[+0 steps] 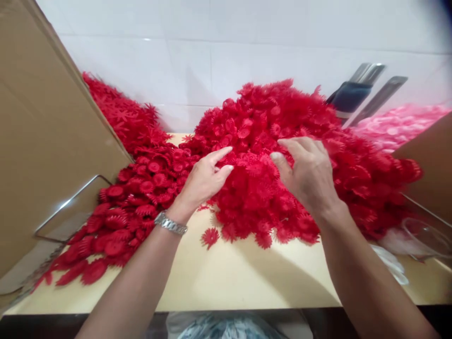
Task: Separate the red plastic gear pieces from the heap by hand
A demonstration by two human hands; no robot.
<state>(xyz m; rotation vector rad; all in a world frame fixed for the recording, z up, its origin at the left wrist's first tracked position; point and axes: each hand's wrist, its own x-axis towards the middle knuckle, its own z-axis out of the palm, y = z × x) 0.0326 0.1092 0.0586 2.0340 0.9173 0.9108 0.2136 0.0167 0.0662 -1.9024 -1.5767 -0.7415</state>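
A big heap of red plastic flower pieces [282, 141] lies on a pale yellow table [229, 278]. My left hand [206, 179], with a metal watch [170, 223] at the wrist, rests on the heap's left side with the fingers stretched out and slightly apart. My right hand [307, 172] lies on top of the heap, fingers curved down into the red pieces; whether it grips any is hidden. A single red piece [210, 237] lies loose on the table by my left wrist.
A second spread of flatter red pieces [123, 207] runs along the left beside a tilted cardboard sheet [45, 141]. Pink pieces [399, 125] lie at the back right, near metal tools [356, 92]. A clear plastic container [427, 238] sits at the right edge.
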